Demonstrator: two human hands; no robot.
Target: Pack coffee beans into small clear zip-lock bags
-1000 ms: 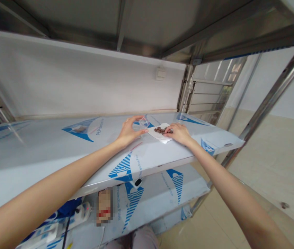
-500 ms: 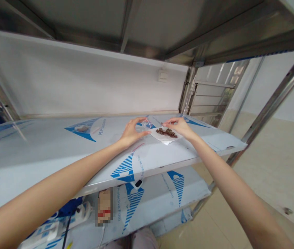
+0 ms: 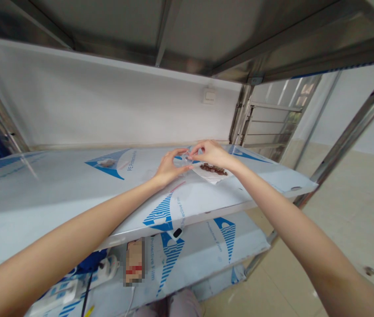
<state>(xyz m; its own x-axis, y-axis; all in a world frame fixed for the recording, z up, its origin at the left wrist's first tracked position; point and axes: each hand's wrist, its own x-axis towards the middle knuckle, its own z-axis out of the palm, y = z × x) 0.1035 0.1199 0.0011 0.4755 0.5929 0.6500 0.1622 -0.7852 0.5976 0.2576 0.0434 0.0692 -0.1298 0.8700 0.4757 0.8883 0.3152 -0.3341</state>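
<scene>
Where the nearest surface is formed by the lower shelf (image 3: pixel 203 246), a flat pixelated item (image 3: pixel 134 262) is found lying, with a white cable (image 3: pixel 131 297) running from its near end. Above it, the middle shelf (image 3: pixel 74 185) is covered in blue-printed protective film. On that shelf, toward the right, a white paper sheet (image 3: pixel 209 178) is laid flat, and small brown pieces (image 3: pixel 213 169) are heaped upon it. Just left of the sheet, a clear plastic bag (image 3: pixel 184 161) is grasped by the left hand (image 3: pixel 166 171), its mouth spread between thumb and fingers. By the right hand (image 3: pixel 212 154), reaching in from beyond the heap, the fingertips are brought together at the bag's mouth; a small dark spot is noted there, but whether a piece is held in this grip cannot be told. Farther left, a small packet (image 3: pixel 106 163) is observed on a printed blue triangle, its contents unclear. Behind, a white switch (image 3: pixel 209 96) is mounted on the wall (image 3: pixel 124 101).
</scene>
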